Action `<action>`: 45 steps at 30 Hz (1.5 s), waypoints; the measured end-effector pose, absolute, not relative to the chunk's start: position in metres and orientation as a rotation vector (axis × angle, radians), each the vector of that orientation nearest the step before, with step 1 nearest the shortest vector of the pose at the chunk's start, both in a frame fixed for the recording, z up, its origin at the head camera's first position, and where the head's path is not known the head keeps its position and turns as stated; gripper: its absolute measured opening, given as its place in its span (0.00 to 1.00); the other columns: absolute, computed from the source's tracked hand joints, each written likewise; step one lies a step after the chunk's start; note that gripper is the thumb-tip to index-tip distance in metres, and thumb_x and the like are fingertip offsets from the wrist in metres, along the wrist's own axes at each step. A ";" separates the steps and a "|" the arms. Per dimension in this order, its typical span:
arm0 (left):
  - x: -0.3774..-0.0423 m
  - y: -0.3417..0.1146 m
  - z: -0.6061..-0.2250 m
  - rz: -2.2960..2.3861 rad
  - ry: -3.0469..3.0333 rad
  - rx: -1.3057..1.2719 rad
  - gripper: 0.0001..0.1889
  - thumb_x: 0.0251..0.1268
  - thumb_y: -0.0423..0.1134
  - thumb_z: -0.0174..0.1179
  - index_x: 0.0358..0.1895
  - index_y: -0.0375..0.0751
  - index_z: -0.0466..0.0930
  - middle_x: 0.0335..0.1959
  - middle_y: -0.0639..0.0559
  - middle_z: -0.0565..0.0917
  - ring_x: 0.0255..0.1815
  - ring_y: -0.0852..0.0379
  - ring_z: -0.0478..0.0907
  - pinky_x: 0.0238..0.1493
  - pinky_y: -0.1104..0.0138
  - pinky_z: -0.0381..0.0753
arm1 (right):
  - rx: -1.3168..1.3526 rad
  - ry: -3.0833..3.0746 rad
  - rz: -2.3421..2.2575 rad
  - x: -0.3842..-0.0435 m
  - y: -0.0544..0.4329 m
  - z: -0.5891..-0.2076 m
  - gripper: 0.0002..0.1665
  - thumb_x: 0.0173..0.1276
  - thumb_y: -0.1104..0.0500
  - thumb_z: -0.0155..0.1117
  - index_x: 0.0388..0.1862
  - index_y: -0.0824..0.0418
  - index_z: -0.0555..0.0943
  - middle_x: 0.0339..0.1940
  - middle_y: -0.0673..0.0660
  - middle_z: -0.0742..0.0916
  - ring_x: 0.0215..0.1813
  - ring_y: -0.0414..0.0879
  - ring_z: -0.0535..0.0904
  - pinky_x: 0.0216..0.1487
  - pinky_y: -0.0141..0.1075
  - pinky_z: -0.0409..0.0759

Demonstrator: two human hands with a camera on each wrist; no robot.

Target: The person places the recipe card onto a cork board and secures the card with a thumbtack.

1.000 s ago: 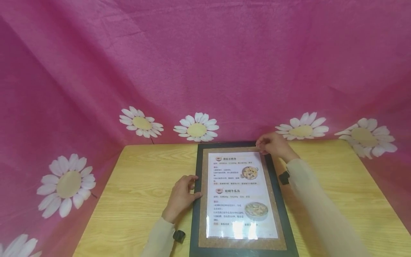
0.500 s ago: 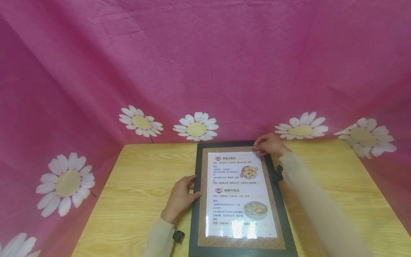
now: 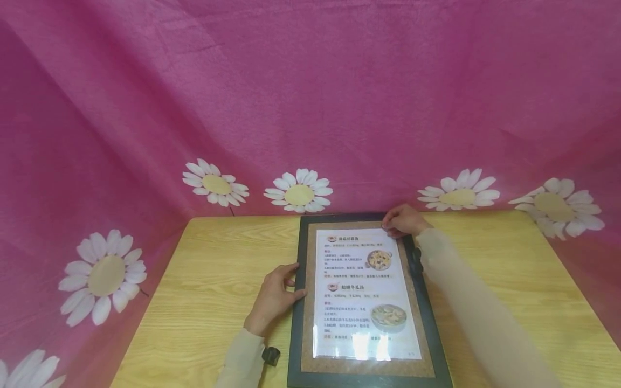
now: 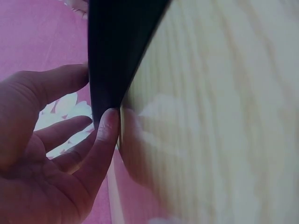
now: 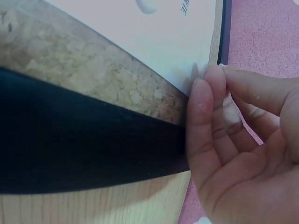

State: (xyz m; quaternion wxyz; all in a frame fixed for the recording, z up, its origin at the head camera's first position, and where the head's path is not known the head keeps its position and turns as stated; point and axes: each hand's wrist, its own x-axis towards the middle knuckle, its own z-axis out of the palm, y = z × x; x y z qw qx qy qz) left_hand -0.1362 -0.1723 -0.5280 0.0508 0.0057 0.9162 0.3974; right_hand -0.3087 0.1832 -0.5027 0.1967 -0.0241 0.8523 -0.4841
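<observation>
Leftmost, the left hand [image 3: 274, 296], fingers loose, touches a black-framed rectangular cork board [image 3: 368, 367] lying lengthwise near-to-far on a yellow wood-grain table [image 3: 213, 264], printed heading [image 3: 348, 238] farthest, while the right hand [image 3: 404, 220] bunches fingertips at its far right corner, grasp unclear.

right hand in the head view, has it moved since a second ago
Yes: the right hand has shifted slightly left against the black-framed corkboard, near its top right corner.
</observation>
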 end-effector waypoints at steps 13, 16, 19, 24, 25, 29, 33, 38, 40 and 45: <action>-0.136 -0.171 -0.527 1.202 2.774 0.028 0.35 0.58 0.37 0.78 0.70 0.38 0.77 0.59 0.42 0.84 0.46 0.54 0.81 0.43 0.66 0.80 | -0.051 2.382 -1.295 -0.308 0.181 -0.497 0.09 0.69 0.70 0.62 0.43 0.78 0.83 0.22 0.51 0.87 0.26 0.38 0.82 0.33 0.33 0.86; -0.135 -0.171 -0.526 1.214 2.762 0.039 0.35 0.58 0.37 0.77 0.70 0.38 0.76 0.60 0.41 0.84 0.46 0.54 0.82 0.42 0.67 0.81 | -0.028 2.399 -1.277 -0.308 0.179 -0.497 0.10 0.68 0.70 0.63 0.44 0.78 0.83 0.21 0.50 0.86 0.26 0.37 0.81 0.32 0.33 0.85; -0.136 -0.171 -0.526 1.227 2.755 0.042 0.35 0.58 0.37 0.77 0.70 0.37 0.76 0.60 0.41 0.84 0.46 0.54 0.82 0.42 0.66 0.81 | -0.007 2.420 -1.269 -0.308 0.179 -0.498 0.11 0.68 0.70 0.62 0.44 0.79 0.83 0.21 0.50 0.86 0.25 0.37 0.81 0.32 0.33 0.86; -0.136 -0.171 -0.526 1.221 2.765 0.043 0.35 0.58 0.37 0.77 0.70 0.38 0.77 0.60 0.41 0.84 0.46 0.54 0.82 0.43 0.66 0.81 | 0.021 2.445 -1.275 -0.309 0.179 -0.499 0.13 0.66 0.69 0.62 0.45 0.79 0.84 0.20 0.49 0.87 0.25 0.36 0.82 0.31 0.33 0.86; -0.137 -0.171 -0.526 1.218 2.768 0.048 0.35 0.58 0.37 0.77 0.70 0.37 0.77 0.60 0.41 0.84 0.46 0.54 0.82 0.43 0.66 0.81 | 0.025 2.446 -1.278 -0.310 0.180 -0.500 0.13 0.66 0.69 0.62 0.45 0.79 0.84 0.20 0.49 0.87 0.25 0.36 0.82 0.31 0.33 0.86; -0.137 -0.172 -0.528 1.209 2.773 0.055 0.35 0.58 0.37 0.77 0.70 0.38 0.76 0.60 0.41 0.84 0.46 0.54 0.82 0.43 0.66 0.81 | 0.045 2.455 -1.280 -0.311 0.180 -0.502 0.14 0.65 0.68 0.63 0.44 0.78 0.85 0.19 0.49 0.86 0.24 0.36 0.82 0.31 0.33 0.86; -0.137 -0.172 -0.527 1.204 2.772 0.038 0.35 0.58 0.38 0.77 0.70 0.38 0.76 0.61 0.41 0.84 0.46 0.54 0.82 0.45 0.64 0.82 | 0.054 2.454 -1.289 -0.313 0.181 -0.502 0.12 0.63 0.69 0.63 0.42 0.78 0.84 0.18 0.49 0.86 0.23 0.36 0.82 0.30 0.34 0.86; -0.137 -0.172 -0.528 1.203 2.772 0.013 0.35 0.58 0.38 0.77 0.70 0.39 0.76 0.62 0.41 0.83 0.47 0.54 0.82 0.46 0.63 0.83 | 0.077 2.428 -1.318 -0.315 0.180 -0.504 0.06 0.62 0.70 0.63 0.35 0.75 0.83 0.17 0.49 0.85 0.22 0.36 0.82 0.29 0.33 0.86; -0.137 -0.172 -0.528 1.207 2.773 0.009 0.35 0.58 0.38 0.77 0.70 0.39 0.76 0.62 0.41 0.83 0.48 0.53 0.82 0.46 0.62 0.83 | 0.084 2.420 -1.324 -0.316 0.180 -0.505 0.05 0.62 0.70 0.63 0.34 0.74 0.82 0.17 0.49 0.85 0.22 0.36 0.82 0.29 0.33 0.86; -0.137 -0.173 -0.528 1.217 2.774 0.012 0.35 0.58 0.38 0.78 0.70 0.39 0.76 0.63 0.41 0.83 0.48 0.53 0.82 0.46 0.62 0.84 | 0.066 2.445 -1.320 -0.317 0.180 -0.508 0.07 0.64 0.68 0.61 0.33 0.74 0.82 0.17 0.49 0.85 0.22 0.36 0.82 0.29 0.33 0.86</action>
